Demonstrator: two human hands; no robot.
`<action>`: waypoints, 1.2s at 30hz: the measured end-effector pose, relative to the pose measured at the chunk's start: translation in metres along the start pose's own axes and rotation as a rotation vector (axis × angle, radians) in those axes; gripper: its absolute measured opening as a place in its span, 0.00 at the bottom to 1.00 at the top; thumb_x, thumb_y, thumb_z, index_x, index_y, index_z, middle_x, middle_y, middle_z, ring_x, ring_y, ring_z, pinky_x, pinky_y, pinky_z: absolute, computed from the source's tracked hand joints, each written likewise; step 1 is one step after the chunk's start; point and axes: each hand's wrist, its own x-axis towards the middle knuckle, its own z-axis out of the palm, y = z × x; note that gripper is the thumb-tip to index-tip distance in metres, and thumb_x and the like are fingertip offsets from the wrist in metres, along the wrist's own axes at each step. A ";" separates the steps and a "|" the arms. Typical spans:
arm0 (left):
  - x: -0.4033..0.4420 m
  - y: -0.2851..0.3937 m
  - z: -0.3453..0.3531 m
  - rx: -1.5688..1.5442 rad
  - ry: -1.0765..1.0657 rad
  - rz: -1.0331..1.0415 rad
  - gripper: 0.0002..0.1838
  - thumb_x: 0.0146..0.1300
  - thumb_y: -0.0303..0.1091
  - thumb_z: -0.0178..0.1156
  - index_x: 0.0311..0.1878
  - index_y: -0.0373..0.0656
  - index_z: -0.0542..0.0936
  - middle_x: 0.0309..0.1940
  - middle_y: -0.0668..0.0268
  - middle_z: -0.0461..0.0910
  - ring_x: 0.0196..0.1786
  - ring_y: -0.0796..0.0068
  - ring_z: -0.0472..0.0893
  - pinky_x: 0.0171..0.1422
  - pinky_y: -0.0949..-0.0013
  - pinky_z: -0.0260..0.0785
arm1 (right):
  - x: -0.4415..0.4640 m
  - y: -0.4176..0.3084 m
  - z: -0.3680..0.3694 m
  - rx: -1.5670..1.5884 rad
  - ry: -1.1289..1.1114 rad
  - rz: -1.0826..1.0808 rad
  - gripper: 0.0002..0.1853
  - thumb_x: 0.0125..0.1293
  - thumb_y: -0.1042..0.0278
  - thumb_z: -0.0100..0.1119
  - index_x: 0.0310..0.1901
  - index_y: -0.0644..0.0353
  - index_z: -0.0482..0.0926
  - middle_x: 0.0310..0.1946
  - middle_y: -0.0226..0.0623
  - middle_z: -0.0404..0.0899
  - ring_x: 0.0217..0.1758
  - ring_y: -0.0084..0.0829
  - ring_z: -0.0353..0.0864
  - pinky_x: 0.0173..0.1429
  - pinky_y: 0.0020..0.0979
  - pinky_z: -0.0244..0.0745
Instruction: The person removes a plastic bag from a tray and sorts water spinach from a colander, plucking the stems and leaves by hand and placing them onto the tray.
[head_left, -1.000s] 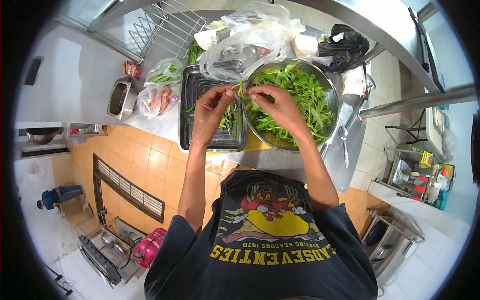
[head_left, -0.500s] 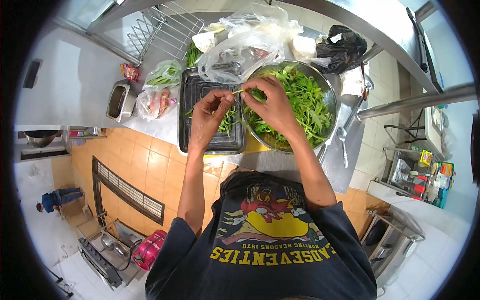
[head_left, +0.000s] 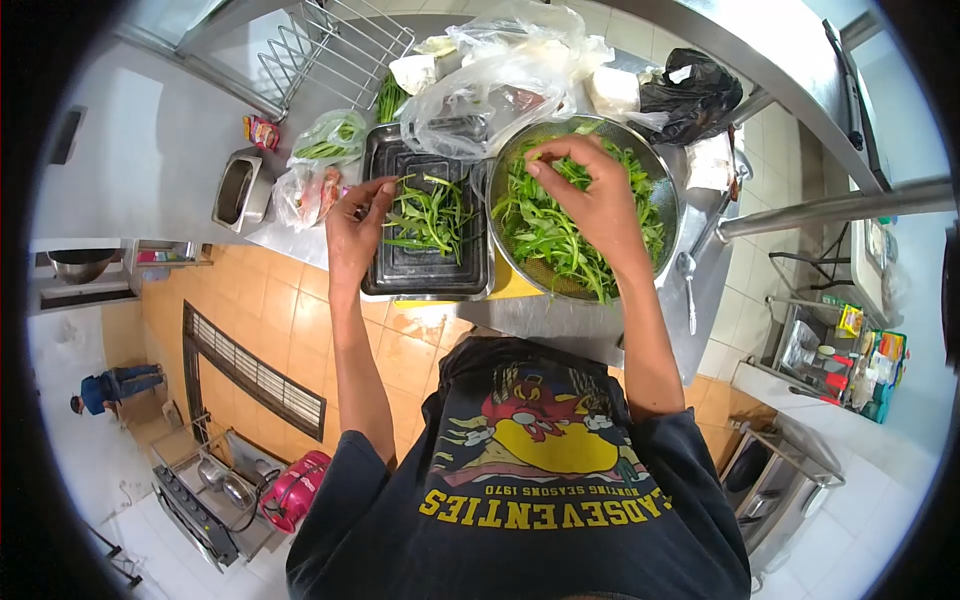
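Note:
My left hand [head_left: 357,228] is at the left rim of a dark rectangular tray [head_left: 376,270], thumb and forefinger pinched on what looks like a thin green stem [head_left: 405,179]. Loose leafy greens [head_left: 432,218] lie in the tray below. Over the round metal colander [head_left: 668,215] hangs my right hand [head_left: 597,192], its thumb and forefinger closed together. Anything between those fingertips is too small to make out. A heap of leafy green stems [head_left: 555,235] fills much of the colander, partly hidden under this hand.
Clear plastic bags [head_left: 490,85] and a black bag [head_left: 690,95] lie behind the colander. Left of the tray are bagged vegetables [head_left: 328,140] and a metal container [head_left: 240,190]. A spoon [head_left: 688,285] lies at right. A distant person [head_left: 112,388] stands at far left.
My hands, close together between tray and colander before, have moved apart: the left one leftward to the tray's rim, the right one rightward over the colander. The tray's greens are more exposed.

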 end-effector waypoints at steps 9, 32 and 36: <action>-0.005 -0.060 0.003 0.237 0.139 0.083 0.09 0.65 0.32 0.64 0.47 0.43 0.85 0.35 0.60 0.85 0.31 0.77 0.78 0.38 0.72 0.72 | -0.001 0.004 0.050 0.291 -0.087 0.166 0.08 0.61 0.73 0.66 0.41 0.62 0.79 0.35 0.33 0.82 0.39 0.25 0.80 0.47 0.28 0.74; -0.006 -0.098 0.030 0.022 0.140 -0.032 0.09 0.68 0.32 0.60 0.47 0.39 0.81 0.27 0.69 0.79 0.31 0.83 0.73 0.38 0.75 0.68 | -0.038 0.033 0.052 -0.201 -0.070 -0.089 0.14 0.60 0.64 0.67 0.47 0.53 0.83 0.44 0.35 0.84 0.55 0.37 0.76 0.68 0.43 0.60; -0.008 -0.069 0.050 0.073 0.042 -0.054 0.09 0.69 0.33 0.60 0.47 0.39 0.81 0.31 0.67 0.81 0.32 0.82 0.75 0.40 0.74 0.69 | -0.050 0.037 -0.005 -0.276 0.133 0.025 0.07 0.60 0.70 0.66 0.41 0.57 0.83 0.38 0.36 0.84 0.44 0.37 0.78 0.53 0.38 0.70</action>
